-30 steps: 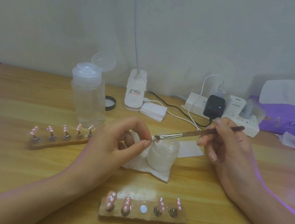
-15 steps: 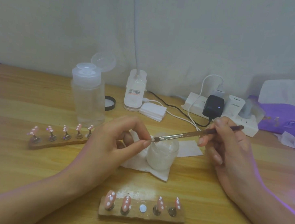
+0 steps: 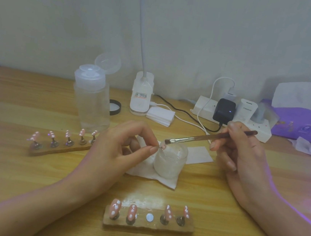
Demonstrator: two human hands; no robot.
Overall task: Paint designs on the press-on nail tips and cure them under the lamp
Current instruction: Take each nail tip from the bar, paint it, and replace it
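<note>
My left hand (image 3: 120, 149) pinches a small pink nail tip (image 3: 163, 146) on its stand between thumb and forefinger, just over a frosted jar (image 3: 170, 161). My right hand (image 3: 245, 156) grips a brown brush (image 3: 207, 137) whose bristles touch that nail tip. A wooden holder (image 3: 148, 224) near the front carries several pink tips with white dots and one bare white magnet spot in its middle. A second wooden holder (image 3: 60, 145) with several dotted tips lies at the left.
A white tissue (image 3: 152, 174) lies under the jar. Behind stand a clear pump bottle (image 3: 92, 99) with its lid flipped up, a white lamp base (image 3: 141, 96) with a gooseneck, a power strip (image 3: 232, 116) with chargers, a black lid (image 3: 115, 107), and a purple tissue pack (image 3: 307, 127).
Both hands stay almost still over the jar. The brush tip has shifted only slightly on the nail tip.
</note>
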